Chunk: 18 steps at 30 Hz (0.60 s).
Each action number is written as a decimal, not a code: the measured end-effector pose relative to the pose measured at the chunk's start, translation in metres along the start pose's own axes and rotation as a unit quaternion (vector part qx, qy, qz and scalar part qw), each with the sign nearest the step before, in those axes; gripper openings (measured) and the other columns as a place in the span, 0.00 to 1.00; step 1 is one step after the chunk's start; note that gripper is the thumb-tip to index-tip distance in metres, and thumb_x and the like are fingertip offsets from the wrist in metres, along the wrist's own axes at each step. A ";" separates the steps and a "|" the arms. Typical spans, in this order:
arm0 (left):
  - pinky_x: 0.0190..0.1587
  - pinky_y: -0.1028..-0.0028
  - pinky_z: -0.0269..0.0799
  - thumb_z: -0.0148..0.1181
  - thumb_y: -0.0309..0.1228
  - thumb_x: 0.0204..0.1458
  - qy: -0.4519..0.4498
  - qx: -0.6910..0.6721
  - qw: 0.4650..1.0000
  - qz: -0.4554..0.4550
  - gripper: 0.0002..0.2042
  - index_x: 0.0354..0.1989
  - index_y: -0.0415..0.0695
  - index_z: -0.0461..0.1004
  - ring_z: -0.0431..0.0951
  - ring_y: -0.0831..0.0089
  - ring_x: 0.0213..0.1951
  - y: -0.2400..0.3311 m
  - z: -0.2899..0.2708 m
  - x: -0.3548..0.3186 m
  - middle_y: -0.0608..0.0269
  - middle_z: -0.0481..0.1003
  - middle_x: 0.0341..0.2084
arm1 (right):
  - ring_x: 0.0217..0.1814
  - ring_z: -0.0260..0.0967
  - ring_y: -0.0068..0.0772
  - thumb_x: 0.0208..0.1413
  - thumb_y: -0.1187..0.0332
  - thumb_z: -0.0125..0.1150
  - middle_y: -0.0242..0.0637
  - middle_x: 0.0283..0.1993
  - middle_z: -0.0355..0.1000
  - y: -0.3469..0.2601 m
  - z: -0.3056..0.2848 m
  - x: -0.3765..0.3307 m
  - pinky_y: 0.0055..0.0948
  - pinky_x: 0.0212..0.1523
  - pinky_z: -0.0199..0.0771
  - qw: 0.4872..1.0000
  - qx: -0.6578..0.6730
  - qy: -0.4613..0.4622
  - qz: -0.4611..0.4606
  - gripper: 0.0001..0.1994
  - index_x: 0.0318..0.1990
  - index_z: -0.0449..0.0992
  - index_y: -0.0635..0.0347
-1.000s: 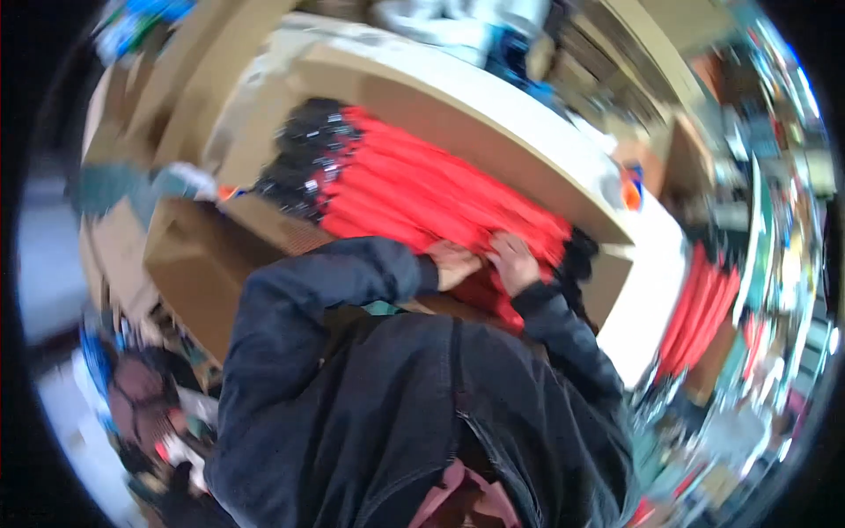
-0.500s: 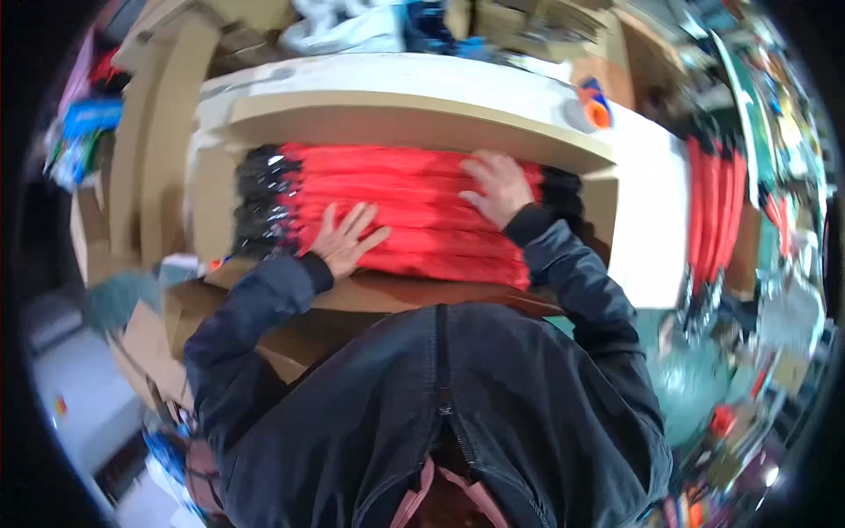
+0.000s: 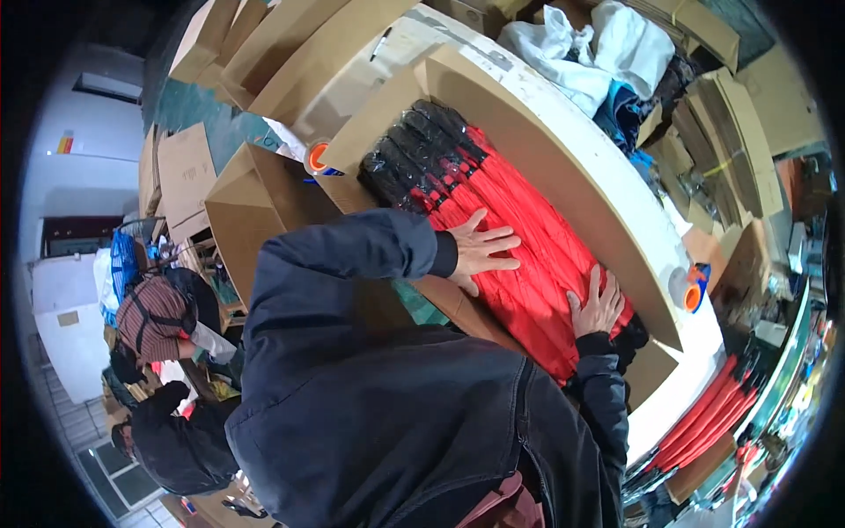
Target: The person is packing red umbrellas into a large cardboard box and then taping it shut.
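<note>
A large open cardboard box (image 3: 546,150) holds several red folded umbrellas (image 3: 519,229) packed side by side, their black handles (image 3: 414,150) at the far left end. My left hand (image 3: 480,251) lies flat on the red umbrellas, fingers spread. My right hand (image 3: 598,304) presses flat on the same layer further right, near the box's near wall. Neither hand holds anything. Dark jacket sleeves cover both my arms.
Tape rolls sit by the box: one (image 3: 317,158) at its left, one (image 3: 687,286) on its right rim. More red umbrellas (image 3: 704,414) lie at lower right. An empty open carton (image 3: 255,211) stands left. A person (image 3: 158,317) crouches at lower left. White bags (image 3: 598,53) lie behind.
The view has swung, so the box now runs diagonally. Both my hands stay pressed on the red umbrellas and have spread further apart than a second ago.
</note>
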<state>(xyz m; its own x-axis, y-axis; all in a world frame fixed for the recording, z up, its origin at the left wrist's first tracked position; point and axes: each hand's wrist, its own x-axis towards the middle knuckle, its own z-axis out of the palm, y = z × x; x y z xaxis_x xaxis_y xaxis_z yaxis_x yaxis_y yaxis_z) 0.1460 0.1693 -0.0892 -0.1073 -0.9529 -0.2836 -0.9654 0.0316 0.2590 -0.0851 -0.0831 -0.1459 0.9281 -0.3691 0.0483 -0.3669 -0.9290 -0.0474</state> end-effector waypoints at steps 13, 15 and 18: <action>0.60 0.37 0.44 0.59 0.58 0.44 0.199 0.028 0.952 -0.231 0.41 0.65 0.51 0.54 0.48 0.54 0.67 -0.079 0.013 -0.001 0.51 0.51 0.65 | 0.65 0.54 0.49 0.46 0.48 0.62 0.46 0.66 0.54 0.009 0.014 0.009 0.52 0.62 0.52 0.997 -0.008 0.051 -0.064 0.37 0.64 0.60 0.51; 0.59 0.37 0.44 0.58 0.58 0.45 0.194 0.018 0.966 -0.170 0.41 0.65 0.51 0.54 0.47 0.54 0.67 -0.059 0.006 -0.003 0.51 0.51 0.65 | 0.65 0.54 0.49 0.45 0.47 0.62 0.46 0.66 0.55 0.008 0.021 0.007 0.52 0.63 0.51 0.996 -0.004 0.056 -0.074 0.37 0.63 0.61 0.50; 0.60 0.43 0.51 0.59 0.55 0.45 0.166 -0.009 0.977 -0.133 0.37 0.62 0.49 0.60 0.55 0.54 0.64 -0.054 -0.035 -0.013 0.50 0.58 0.61 | 0.64 0.55 0.48 0.45 0.48 0.62 0.46 0.66 0.55 0.011 0.024 0.002 0.52 0.62 0.52 0.994 -0.016 0.082 -0.070 0.38 0.64 0.60 0.50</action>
<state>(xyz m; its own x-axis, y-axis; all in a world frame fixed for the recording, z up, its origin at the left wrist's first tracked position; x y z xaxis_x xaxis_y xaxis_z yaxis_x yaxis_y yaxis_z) 0.2081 0.1691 -0.0677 0.2327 -0.9721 -0.0289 -0.9439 -0.2329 0.2340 -0.0863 -0.0935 -0.1701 0.9484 -0.2330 0.2153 -0.2392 -0.9710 0.0028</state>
